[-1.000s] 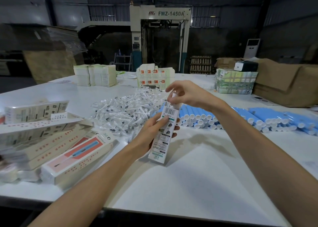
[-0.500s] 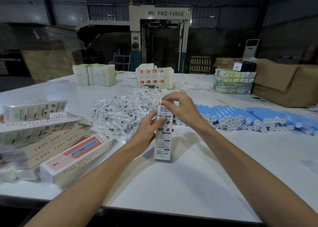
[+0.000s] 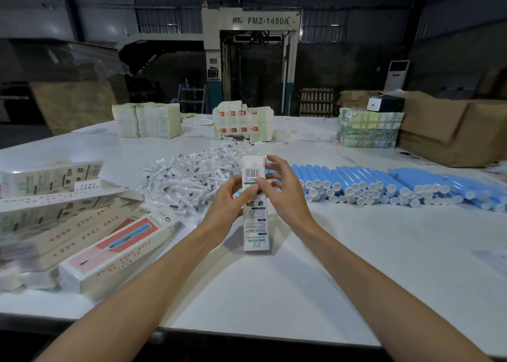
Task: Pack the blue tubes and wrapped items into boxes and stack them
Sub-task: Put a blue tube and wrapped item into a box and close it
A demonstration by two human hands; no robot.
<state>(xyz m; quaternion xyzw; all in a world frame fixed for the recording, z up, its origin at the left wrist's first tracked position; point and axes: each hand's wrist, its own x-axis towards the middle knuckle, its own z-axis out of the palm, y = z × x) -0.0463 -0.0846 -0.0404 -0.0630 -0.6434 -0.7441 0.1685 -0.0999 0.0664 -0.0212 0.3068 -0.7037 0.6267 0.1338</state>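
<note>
On the left of the white table (image 3: 301,285) lies a loose stack of long boxes (image 3: 63,219). Most run lengthwise from the near left toward the far right, and the nearest one (image 3: 118,252) shows a red panel with a blue brush on it. Further in, a heap of clear wrapped items (image 3: 189,180) spreads over the middle of the table, pointing every way.

Just in front of that heap the left hand (image 3: 227,205) grips the left edge of a narrow white box (image 3: 256,224), its fingers curled behind and its thumb on the printed face. The box stands close to upright, with its long axis running up and slightly away from the person. The barcode end is on top and the lower end is down at the table. I cannot tell whether it rests there. The right hand (image 3: 288,194) holds the box's upper right side, with the thumb on the face near the barcode and the fingers spread round the back.

To the right, blue tubes (image 3: 370,186) lie side by side in layered rows, with their white caps toward the person and their long axes running away. Brown cardboard cartons (image 3: 452,134) sit at the far right edge.
</note>
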